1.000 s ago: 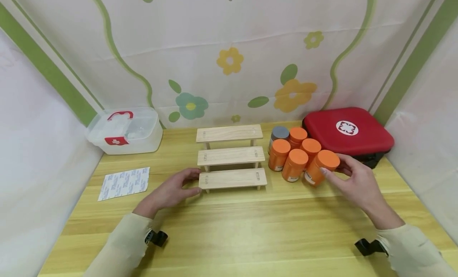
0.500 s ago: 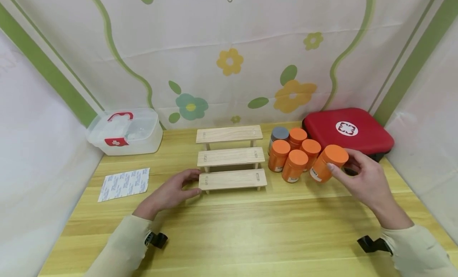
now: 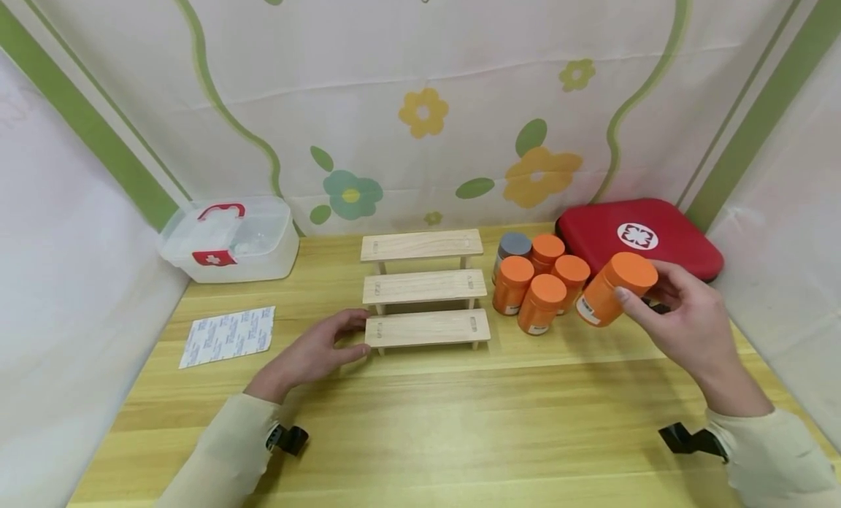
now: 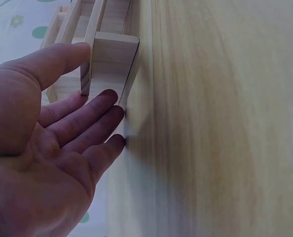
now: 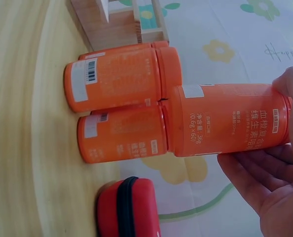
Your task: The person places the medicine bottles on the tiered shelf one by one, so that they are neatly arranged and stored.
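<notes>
My right hand [image 3: 690,325] grips an orange pill bottle [image 3: 616,290] near its lid, thumb in front and fingers behind. The bottle is tilted and raised off the table; in the right wrist view its label [image 5: 230,118] carries white print. Left of it stand several more orange bottles [image 3: 542,303] and one grey-lidded bottle [image 3: 512,249]. My left hand [image 3: 318,347] is at the left end of a three-step wooden rack [image 3: 427,329]. In the left wrist view the left thumb and fingertips are right at the end of the lowest plank [image 4: 90,54], fingers loosely extended.
Behind the right hand lies a red first-aid case [image 3: 637,238]. A clear plastic first-aid box [image 3: 263,249] with a red handle stands at the back left. In front of it lies a white printed sheet [image 3: 228,337]. A patterned curtain [image 3: 420,172] borders the table.
The right hand has lifted the orange pill bottle up and to the right, away from the other bottles, tilting it further. The left hand and rack have stayed in place.
</notes>
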Demonstrator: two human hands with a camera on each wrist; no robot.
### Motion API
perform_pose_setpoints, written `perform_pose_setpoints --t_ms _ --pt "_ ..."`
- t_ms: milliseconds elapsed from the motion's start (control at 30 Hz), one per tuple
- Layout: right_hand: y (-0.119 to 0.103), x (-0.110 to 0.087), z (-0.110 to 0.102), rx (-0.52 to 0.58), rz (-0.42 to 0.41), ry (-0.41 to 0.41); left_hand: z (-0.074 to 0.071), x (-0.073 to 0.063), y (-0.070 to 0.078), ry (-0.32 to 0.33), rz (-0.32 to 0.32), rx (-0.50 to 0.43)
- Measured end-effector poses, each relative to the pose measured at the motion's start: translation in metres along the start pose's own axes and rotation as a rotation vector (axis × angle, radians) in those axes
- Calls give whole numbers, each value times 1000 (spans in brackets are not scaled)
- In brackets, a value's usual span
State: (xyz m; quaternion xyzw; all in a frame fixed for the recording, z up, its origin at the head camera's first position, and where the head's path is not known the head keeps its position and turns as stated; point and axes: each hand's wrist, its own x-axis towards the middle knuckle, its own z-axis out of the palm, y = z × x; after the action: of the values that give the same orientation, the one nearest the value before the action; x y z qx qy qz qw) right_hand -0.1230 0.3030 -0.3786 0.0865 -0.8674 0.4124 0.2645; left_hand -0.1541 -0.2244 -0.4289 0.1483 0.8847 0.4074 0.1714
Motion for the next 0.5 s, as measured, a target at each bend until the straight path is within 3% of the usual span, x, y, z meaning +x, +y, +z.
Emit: perform_pose_setpoints --t_ms 133,500 --pt "-3 4 1 4 -12 2 0 0 0 0 6 -11" --pt "-20 18 11 16 -154 26 0 0 -2 -1 -1 -15"
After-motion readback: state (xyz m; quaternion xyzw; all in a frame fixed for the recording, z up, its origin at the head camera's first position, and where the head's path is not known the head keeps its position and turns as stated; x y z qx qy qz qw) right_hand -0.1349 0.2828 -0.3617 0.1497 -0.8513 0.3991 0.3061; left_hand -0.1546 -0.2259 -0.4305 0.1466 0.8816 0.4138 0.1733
